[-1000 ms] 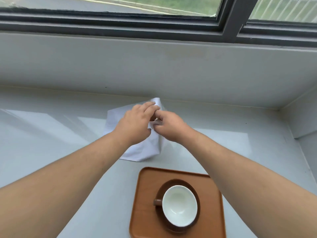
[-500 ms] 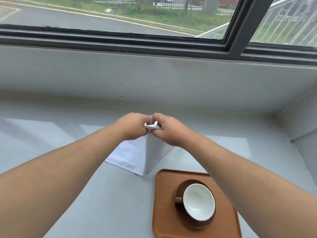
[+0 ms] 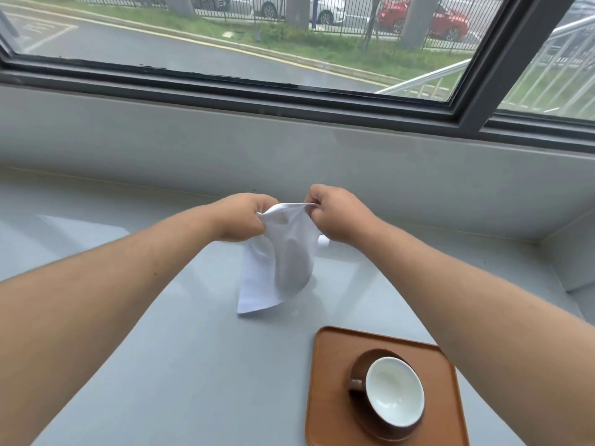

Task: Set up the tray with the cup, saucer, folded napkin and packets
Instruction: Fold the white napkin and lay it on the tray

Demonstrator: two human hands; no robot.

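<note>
Napkin-folding is under way: my left hand (image 3: pixel 240 217) and right hand (image 3: pixel 336 217) pinch the white napkin (image 3: pixel 278 262) mid-frame, above the counter (image 3: pixel 193 365); next, probably, folding it flat for the tray (image 3: pixel 325 381) at lower right.

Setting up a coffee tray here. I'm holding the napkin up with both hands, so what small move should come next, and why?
Probably lower the napkin flat onto the counter so it can be folded. The left hand and right hand pinch its top edge, it hangs loose and not yet neatly folded, and the cup already sits on the tray.
</note>
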